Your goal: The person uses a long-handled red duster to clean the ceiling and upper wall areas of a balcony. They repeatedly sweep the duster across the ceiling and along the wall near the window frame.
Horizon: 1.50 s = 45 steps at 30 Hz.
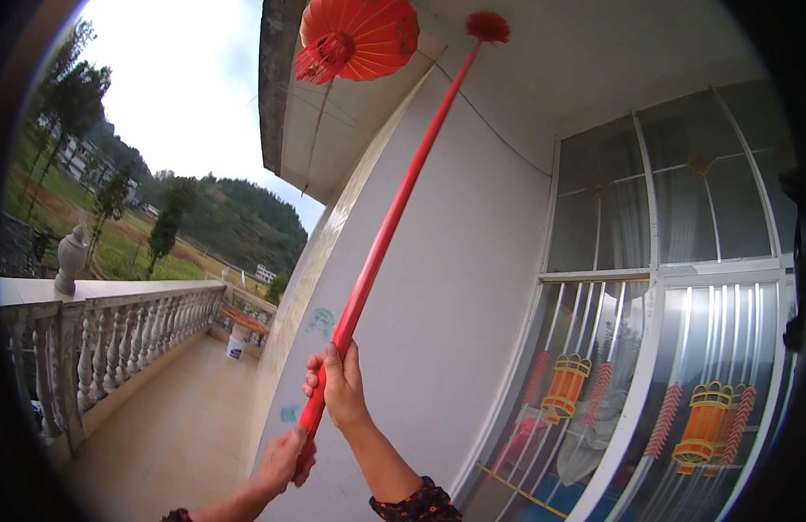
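Note:
A long red pole (391, 218) slants up through the middle of the view, with a red bristled duster head (488, 27) at its top, close to the pale ceiling. My right hand (338, 382) is wrapped around the pole's lower part. Below it, my left hand (287, 457) grips the pole near its bottom end and looks slightly blurred. Both wrists come out of dark sleeves with a small orange pattern. Left of the duster head hangs a red lantern (384, 39) with a tassel.
A stone balustrade (135, 333) bounds the tiled balcony floor on the left. A white bucket (234, 346) and a round orange tray (243, 320) stand farther back. A plain wall (442, 261) rises behind the pole; barred glass windows (722, 339) with lantern decorations (566, 385) are on the right.

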### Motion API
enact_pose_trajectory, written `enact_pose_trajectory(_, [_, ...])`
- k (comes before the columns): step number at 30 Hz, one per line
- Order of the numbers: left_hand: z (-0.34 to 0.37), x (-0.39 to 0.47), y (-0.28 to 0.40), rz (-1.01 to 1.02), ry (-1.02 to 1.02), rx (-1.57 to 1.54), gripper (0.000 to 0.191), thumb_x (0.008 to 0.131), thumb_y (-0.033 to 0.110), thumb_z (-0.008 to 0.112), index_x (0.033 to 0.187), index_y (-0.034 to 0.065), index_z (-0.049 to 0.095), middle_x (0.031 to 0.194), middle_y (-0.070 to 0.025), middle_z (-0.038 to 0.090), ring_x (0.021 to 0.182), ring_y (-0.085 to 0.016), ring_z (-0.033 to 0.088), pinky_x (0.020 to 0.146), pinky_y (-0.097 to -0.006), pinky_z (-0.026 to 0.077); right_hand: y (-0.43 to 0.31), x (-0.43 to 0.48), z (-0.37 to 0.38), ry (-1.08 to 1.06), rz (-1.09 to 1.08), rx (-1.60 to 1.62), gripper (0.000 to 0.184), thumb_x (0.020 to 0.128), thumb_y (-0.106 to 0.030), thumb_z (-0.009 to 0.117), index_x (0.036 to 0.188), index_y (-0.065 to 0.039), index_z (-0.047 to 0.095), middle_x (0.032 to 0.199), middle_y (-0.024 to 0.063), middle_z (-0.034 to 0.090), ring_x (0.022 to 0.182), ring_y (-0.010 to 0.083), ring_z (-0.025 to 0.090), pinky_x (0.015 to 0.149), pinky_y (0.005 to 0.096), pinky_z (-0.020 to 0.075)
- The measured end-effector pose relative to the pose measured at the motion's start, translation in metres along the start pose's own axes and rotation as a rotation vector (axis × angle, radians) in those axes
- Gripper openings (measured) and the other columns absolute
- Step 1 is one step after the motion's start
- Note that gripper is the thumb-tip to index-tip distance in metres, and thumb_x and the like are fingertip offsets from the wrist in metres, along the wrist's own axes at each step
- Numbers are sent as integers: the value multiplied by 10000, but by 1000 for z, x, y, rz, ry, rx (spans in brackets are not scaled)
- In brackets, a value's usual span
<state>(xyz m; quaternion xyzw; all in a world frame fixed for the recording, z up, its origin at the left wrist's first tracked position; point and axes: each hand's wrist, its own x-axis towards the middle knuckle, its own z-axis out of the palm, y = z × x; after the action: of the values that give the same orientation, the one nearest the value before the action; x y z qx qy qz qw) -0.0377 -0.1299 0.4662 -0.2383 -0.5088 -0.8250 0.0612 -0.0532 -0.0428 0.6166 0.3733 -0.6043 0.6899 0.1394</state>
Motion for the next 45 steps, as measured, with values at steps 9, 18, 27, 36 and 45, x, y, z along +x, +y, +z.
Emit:
enact_pose_trajectory(9, [53,180,66,114,-131,-95,598,934,644,374,819,63,456,555,-56,446,368,-165,420,335,-322,358,-20,188,-57,-70,-103,28,256,989,-345,502,1130,-139,443,710,21,465,458,91,439,377,256,405])
enact_pose_trajectory(18, [52,271,35,45,-161,17,649,908,692,361,743,70,445,525,-64,441,359,-172,413,321,-316,299,18,236,-110,97,-155,-88,318,971,-359,534,1162,-112,475,716,21,453,478,91,436,380,246,396])
enact_pose_trajectory(27, [73,323,21,-86,-356,179,625,905,676,390,738,77,450,534,-36,428,365,-138,379,333,-285,263,23,246,-192,364,-184,-24,293,973,-363,522,1075,-109,419,699,32,456,458,106,428,375,261,401])
enact_pose_trajectory(36, [192,383,-4,-121,-543,21,566,912,684,398,788,132,433,555,34,374,388,-70,273,372,-228,206,-40,264,-331,416,-284,-201,251,996,-300,455,984,-72,350,708,54,445,497,127,437,414,313,425])
enact_pose_trajectory(45, [185,440,-68,-40,-427,-98,553,905,661,451,799,119,449,531,31,369,367,-62,258,362,-223,202,12,301,-377,376,-319,-353,303,974,-286,490,1027,-15,363,682,77,482,459,157,500,377,335,481])
